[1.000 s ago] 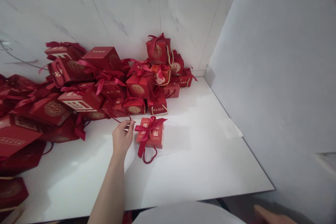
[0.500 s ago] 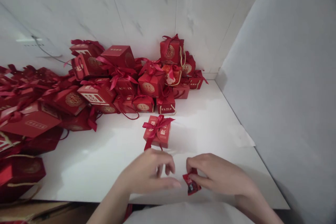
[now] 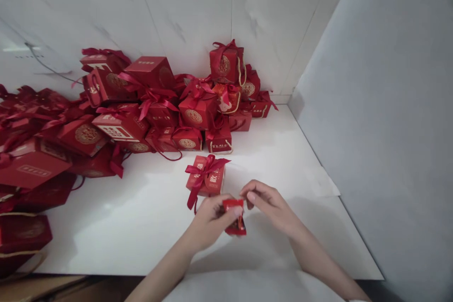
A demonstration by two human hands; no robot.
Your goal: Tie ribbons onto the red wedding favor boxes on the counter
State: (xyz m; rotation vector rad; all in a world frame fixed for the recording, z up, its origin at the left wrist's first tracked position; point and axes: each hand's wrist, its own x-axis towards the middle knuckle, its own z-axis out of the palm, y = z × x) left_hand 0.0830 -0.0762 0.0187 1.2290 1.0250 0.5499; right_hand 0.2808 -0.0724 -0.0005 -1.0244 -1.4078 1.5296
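Observation:
My left hand (image 3: 211, 221) is closed, thumb on top, around a small red wrapped candy (image 3: 235, 227) with a darker printed patch. Just beside the candy's upper right corner is my right hand (image 3: 262, 204), its fingers curled and its thumb near the index finger. Whether those fingertips pinch anything is too small to make out. Directly beyond my left hand sits a red gift box (image 3: 205, 177) with a ribbon bow and pale printed characters. Part of its front edge is hidden by my left hand.
A stack of red gift boxes (image 3: 152, 73) with ribbons and cord handles leans along the tiled wall (image 3: 191, 9). More boxes (image 3: 31, 163) crowd the left side of the white table (image 3: 141, 226). A grey-white panel (image 3: 389, 104) borders the right side.
The candy has passed from my right hand into my left. My right hand has moved up and left, towards the candy's corner. The view has shifted slightly, and the boxes appear further left.

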